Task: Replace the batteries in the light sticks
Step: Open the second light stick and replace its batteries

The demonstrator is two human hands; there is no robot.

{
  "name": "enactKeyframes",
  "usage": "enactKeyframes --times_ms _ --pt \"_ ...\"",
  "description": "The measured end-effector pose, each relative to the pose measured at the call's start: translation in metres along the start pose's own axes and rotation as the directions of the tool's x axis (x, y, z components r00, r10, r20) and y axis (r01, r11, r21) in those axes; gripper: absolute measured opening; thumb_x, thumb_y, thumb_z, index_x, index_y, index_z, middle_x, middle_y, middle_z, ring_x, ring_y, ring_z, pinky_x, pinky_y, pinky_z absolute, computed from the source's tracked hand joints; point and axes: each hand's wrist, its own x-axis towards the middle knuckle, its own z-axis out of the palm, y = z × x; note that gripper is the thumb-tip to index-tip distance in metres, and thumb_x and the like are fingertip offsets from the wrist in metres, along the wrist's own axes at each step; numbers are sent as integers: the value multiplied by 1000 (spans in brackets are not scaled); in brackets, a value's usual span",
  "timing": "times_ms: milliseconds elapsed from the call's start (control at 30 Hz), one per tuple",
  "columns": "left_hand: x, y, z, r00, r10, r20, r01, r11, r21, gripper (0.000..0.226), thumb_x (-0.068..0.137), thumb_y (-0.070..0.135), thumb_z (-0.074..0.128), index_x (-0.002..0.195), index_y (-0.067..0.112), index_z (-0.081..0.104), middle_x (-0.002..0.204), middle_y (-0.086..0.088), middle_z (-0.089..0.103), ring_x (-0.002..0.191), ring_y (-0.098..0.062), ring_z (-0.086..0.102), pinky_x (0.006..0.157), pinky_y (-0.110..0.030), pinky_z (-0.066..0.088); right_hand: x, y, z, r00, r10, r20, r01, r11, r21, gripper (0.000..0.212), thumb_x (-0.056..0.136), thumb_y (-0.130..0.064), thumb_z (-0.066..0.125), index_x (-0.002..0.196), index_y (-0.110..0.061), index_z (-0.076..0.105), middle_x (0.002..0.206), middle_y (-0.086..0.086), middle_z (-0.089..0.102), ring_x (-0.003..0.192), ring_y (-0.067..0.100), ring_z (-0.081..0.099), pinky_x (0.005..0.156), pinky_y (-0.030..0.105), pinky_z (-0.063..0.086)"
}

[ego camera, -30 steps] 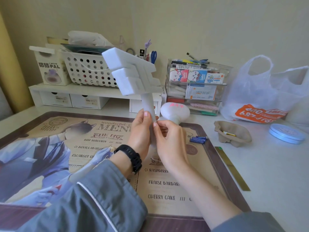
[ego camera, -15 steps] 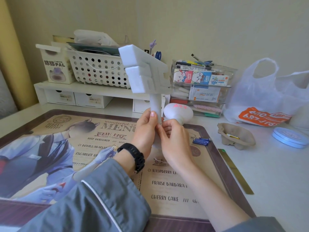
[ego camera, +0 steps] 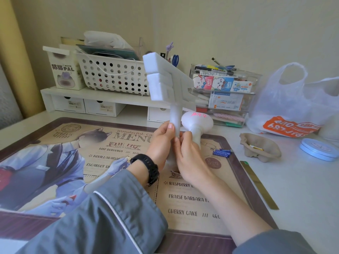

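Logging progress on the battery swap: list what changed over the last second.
Nothing clearly moved; only the camera view shifted. The left hand and right hand still grip the angular light stick by its handle; the round light stick and blue batteries stay put.

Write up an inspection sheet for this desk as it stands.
Surface: white desk under a menu-print mat.
Job's things: block-headed light stick held head-up; round-headed light stick behind the hands; blue batteries on the mat.
Clutter: pulp tray, brass ruler, blue tin, plastic bag.
Grips: left hand and right hand both grip the block-headed stick's handle.
Cables: white cord draped over the perforated basket.
Surroundings: drawer shelf and clear organiser against a plain wall.
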Motion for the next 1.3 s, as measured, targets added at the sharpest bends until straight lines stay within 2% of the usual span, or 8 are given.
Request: enactKeyframes --times_ms 200,533,700,900,1033,1167,1233,1300 --pt "1 -1 1 1000 2 -2 -2 1000 -13 33 103 18 34 77 15 55 72 -5 59 67 -16 56 70 -28 46 1 -4 5 998 43 -55 -45 998 -33 27 99 -43 25 93 -17 32 80 -1 57 77 28 61 67 52 52" --pt "-3 2 3 999 24 33 -24 1000 1 31 103 18 33 85 15 58 78 -5 60 68 -14 58 68 -22 49 2 -8 4 994 110 -28 -110 994 -9 32 96 -43 27 96 -11 32 91 9 60 86 34 62 71 56 52" --pt "-4 1 4 1000 -8 2 8 999 -34 30 103 18 33 84 13 56 81 -13 57 73 -23 55 68 -27 47 2 -8 5 994 109 -20 -109 994 -5 30 94 -46 25 92 -16 29 92 6 59 86 33 62 71 56 52" --pt "-5 1 6 999 -32 -43 32 999 -20 31 103 19 34 83 10 55 77 -10 57 68 -22 53 67 -29 46 2 -11 6 986 167 4 -167 984 61 33 82 -52 22 85 -20 27 87 5 53 79 26 51 76 60 50" --pt "-5 1 5 998 -33 -46 32 999 -7 30 103 19 33 84 8 55 79 -13 57 70 -22 54 67 -28 46 1 -10 4 990 137 12 -138 990 30 32 94 -47 26 93 -15 31 94 9 60 89 36 61 76 58 51" --pt "-3 -1 2 998 -9 -59 10 1000 20 31 103 21 34 83 13 57 80 -10 60 74 -20 58 71 -27 48 -1 -18 -9 994 107 30 -107 994 6 34 100 -45 26 99 -14 37 85 -1 55 86 28 59 74 44 50" --pt "-2 0 2 996 7 -91 -3 999 46 29 103 23 34 91 16 59 83 -7 61 72 -16 58 67 -24 49 0 -21 -28 993 107 -40 -110 991 -76 34 101 -44 28 102 -14 44 83 1 54 82 30 54 68 38 45" --pt "0 1 2 992 36 -119 -23 993 114 27 103 26 32 103 19 59 83 -3 58 69 -14 55 66 -28 48 3 -12 -55 974 144 -173 -187 944 -271 26 101 -35 33 101 -14 48 84 5 55 83 34 54 64 36 40"
